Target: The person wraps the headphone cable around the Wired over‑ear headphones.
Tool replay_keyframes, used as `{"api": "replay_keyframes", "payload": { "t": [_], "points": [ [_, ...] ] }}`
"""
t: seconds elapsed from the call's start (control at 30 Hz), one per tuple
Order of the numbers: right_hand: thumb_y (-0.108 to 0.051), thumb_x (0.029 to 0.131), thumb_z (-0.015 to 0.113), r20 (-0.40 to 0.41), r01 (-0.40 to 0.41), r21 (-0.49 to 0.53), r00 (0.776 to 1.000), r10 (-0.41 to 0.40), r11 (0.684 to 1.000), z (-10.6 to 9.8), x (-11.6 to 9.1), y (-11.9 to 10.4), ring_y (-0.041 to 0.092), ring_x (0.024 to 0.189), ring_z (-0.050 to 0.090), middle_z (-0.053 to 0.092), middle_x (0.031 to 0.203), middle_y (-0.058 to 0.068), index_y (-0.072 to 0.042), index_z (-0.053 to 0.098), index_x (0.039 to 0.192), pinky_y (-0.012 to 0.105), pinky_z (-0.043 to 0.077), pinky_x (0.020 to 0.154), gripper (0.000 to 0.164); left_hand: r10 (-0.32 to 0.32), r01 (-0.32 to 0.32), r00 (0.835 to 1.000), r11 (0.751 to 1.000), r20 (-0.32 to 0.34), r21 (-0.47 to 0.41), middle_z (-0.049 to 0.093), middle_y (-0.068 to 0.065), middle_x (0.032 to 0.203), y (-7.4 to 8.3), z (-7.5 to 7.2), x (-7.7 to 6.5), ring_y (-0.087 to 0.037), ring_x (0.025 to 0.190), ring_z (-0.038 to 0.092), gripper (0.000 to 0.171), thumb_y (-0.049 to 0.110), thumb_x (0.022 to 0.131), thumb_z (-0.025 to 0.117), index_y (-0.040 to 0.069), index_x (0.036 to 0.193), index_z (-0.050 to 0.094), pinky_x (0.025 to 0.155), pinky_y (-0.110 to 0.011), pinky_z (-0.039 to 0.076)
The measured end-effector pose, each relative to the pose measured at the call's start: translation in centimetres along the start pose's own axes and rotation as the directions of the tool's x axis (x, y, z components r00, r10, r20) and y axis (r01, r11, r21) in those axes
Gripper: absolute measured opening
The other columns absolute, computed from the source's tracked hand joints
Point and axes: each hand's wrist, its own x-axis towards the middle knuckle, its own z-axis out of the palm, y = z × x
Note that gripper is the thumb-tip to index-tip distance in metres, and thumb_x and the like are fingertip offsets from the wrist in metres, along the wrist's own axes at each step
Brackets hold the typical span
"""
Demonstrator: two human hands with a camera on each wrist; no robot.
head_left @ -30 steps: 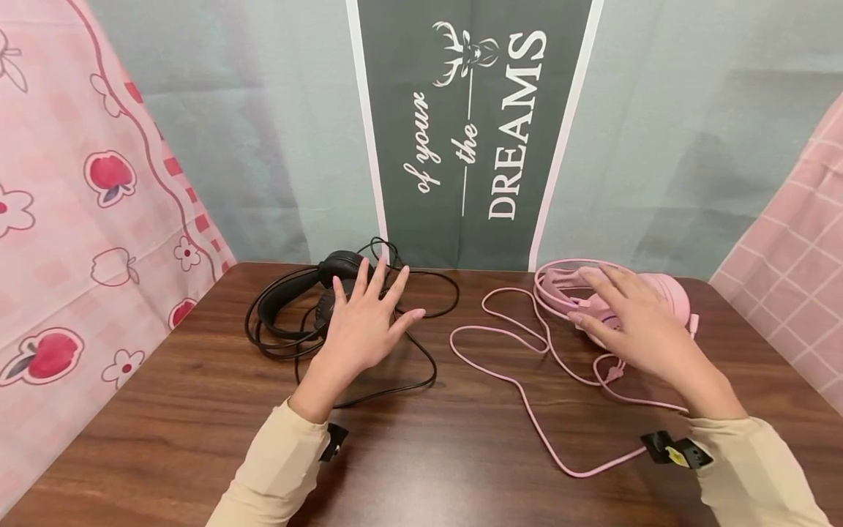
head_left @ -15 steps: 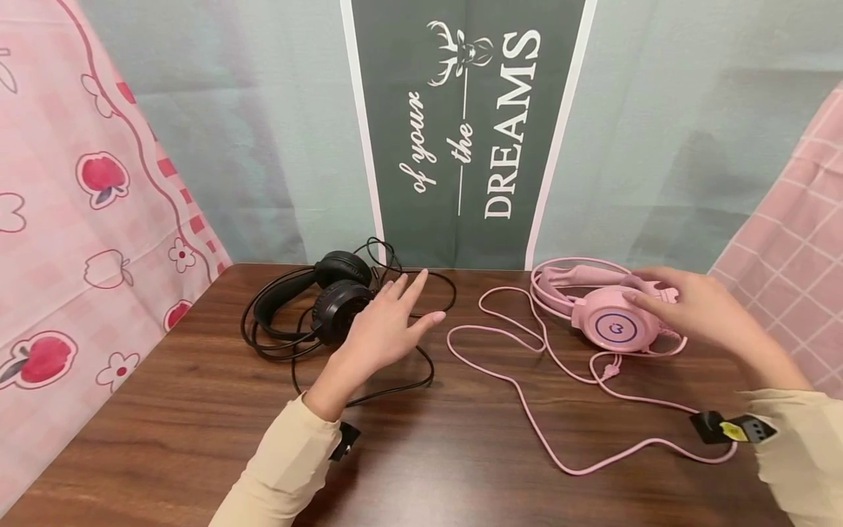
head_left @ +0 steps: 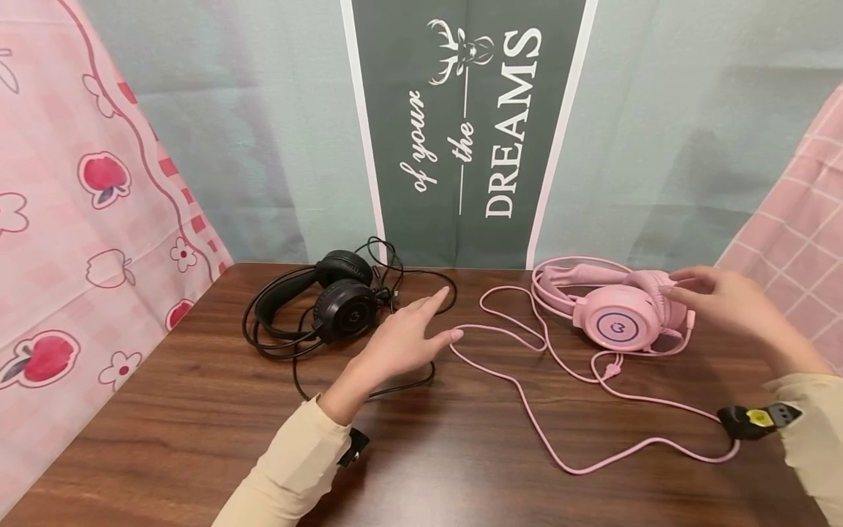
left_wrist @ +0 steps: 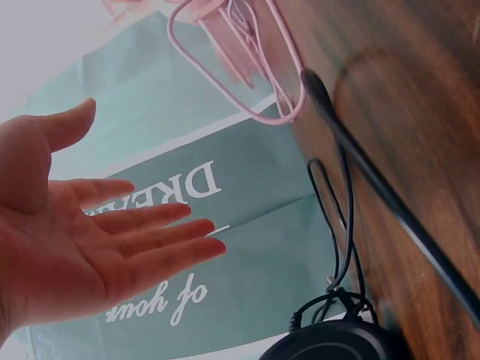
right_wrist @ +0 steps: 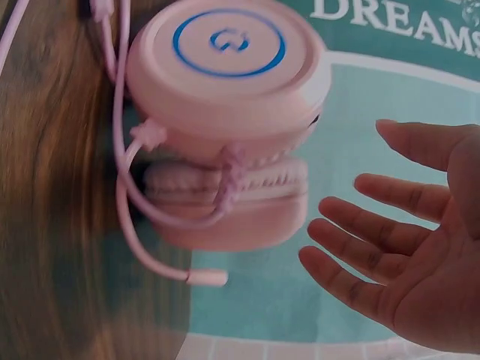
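A black headset [head_left: 345, 311] lies on the left of the wooden table, its cable looped beside and behind it. My left hand [head_left: 411, 337] hovers just right of it, fingers straight and thumb apart, holding nothing. The left wrist view shows that open palm [left_wrist: 112, 247] and the headset's black microphone boom [left_wrist: 390, 195]. On the right side sits a pink headset [head_left: 619, 318] with a round logo on its earcup. Beside its right end is my right hand [head_left: 731, 307]. In the right wrist view, its loosely bent fingers [right_wrist: 375, 225] stand apart from the pink earcups.
The pink cable [head_left: 527, 410] winds across the right half of the table [head_left: 197, 432]. A grey-green cloth [head_left: 230, 146] with white lettering hangs behind. Pink patterned cloths hang at the left [head_left: 53, 241] and right [head_left: 790, 219].
My right hand has moved right, from over the pink headset to beside it, uncovering its earcups. The left hand has shifted right, away from the black headset. Both headsets stay put.
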Motion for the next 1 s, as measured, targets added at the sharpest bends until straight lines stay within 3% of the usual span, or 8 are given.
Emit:
{"api": "replay_keyframes", "payload": {
  "t": [0.1,0.2,0.37,0.53,0.63,0.73,0.87,1.0],
  "points": [
    [-0.029,0.089,0.056,0.005,-0.028,-0.002,1.0,0.028,1.0,-0.2,0.2,0.7,0.018,0.083,0.056,0.062,0.099,0.026,0.005,0.056,0.113,0.03,0.039,0.066,0.041,0.011,-0.011,1.0,1.0,0.012,-0.018,0.042,-0.009,0.138,0.0,0.3,0.0,-0.027,0.124,0.041,0.066,0.042,0.088,0.056,0.015,0.143,0.03,0.101,-0.042,0.036],
    [-0.031,0.089,0.057,0.012,-0.048,0.016,0.999,0.048,0.999,-0.2,0.5,1.5,0.002,0.079,0.05,0.062,0.099,0.026,0.006,0.055,0.113,0.025,0.037,0.063,0.044,0.007,-0.006,1.0,0.999,0.025,-0.035,0.042,-0.009,0.137,0.0,0.5,0.0,-0.027,0.125,0.04,0.064,0.042,0.089,0.055,0.014,0.142,0.032,0.102,-0.042,0.034],
    [-0.031,0.088,0.058,0.017,-0.071,0.035,0.997,0.07,0.997,0.1,0.9,2.5,-0.007,0.076,0.044,0.06,0.1,0.029,0.007,0.053,0.114,0.024,0.037,0.061,0.046,-0.03,0.034,0.998,0.996,0.051,-0.083,0.043,-0.009,0.137,0.1,0.7,0.3,-0.027,0.125,0.038,0.061,0.041,0.09,0.053,0.012,0.141,0.035,0.103,-0.041,0.033],
    [-0.029,0.087,0.059,0.018,-0.06,0.039,0.998,0.059,0.997,0.7,1.6,3.3,0.003,0.075,0.05,0.059,0.097,0.033,0.013,0.053,0.11,0.022,0.039,0.059,0.047,-0.076,0.09,0.994,0.981,0.084,-0.173,0.046,-0.011,0.134,0.0,0.9,0.6,-0.026,0.122,0.043,0.056,0.038,0.091,0.052,0.008,0.137,0.04,0.101,-0.041,0.036],
    [-0.029,0.087,0.06,0.026,-0.054,0.022,0.998,0.053,0.998,1.0,1.9,3.5,0.024,0.08,0.056,0.058,0.098,0.034,0.015,0.053,0.109,0.026,0.04,0.062,0.049,-0.105,0.124,0.989,0.971,0.103,-0.202,0.049,-0.012,0.131,-0.1,1.0,0.7,-0.027,0.116,0.048,0.052,0.036,0.092,0.052,0.006,0.135,0.043,0.097,-0.042,0.04],
    [-0.029,0.087,0.06,0.025,-0.055,0.0,0.998,0.055,0.999,1.2,2.1,3.6,0.042,0.089,0.053,0.058,0.098,0.034,0.015,0.054,0.108,0.031,0.04,0.063,0.05,-0.128,0.15,0.985,0.967,0.117,-0.207,0.05,-0.012,0.129,-0.2,1.1,0.7,-0.029,0.111,0.051,0.05,0.034,0.092,0.052,0.007,0.134,0.044,0.094,-0.043,0.041],
    [-0.029,0.087,0.06,0.04,-0.069,0.0,0.997,0.069,0.998,1.2,2.3,3.6,0.047,0.093,0.051,0.057,0.099,0.035,0.017,0.053,0.109,0.032,0.04,0.064,0.052,-0.13,0.153,0.984,0.967,0.122,-0.205,0.05,-0.013,0.129,-0.4,1.0,0.7,-0.028,0.112,0.051,0.05,0.034,0.092,0.052,0.007,0.134,0.044,0.094,-0.042,0.041],
    [-0.03,0.087,0.06,0.058,-0.081,0.007,0.995,0.081,0.997,1.2,2.3,3.6,0.05,0.096,0.048,0.055,0.102,0.037,0.018,0.051,0.111,0.035,0.041,0.067,0.054,-0.145,0.177,0.98,0.951,0.14,-0.254,0.052,-0.016,0.125,-0.7,0.9,0.6,-0.027,0.114,0.05,0.05,0.033,0.091,0.054,0.006,0.132,0.046,0.095,-0.041,0.042]
  ]
}}
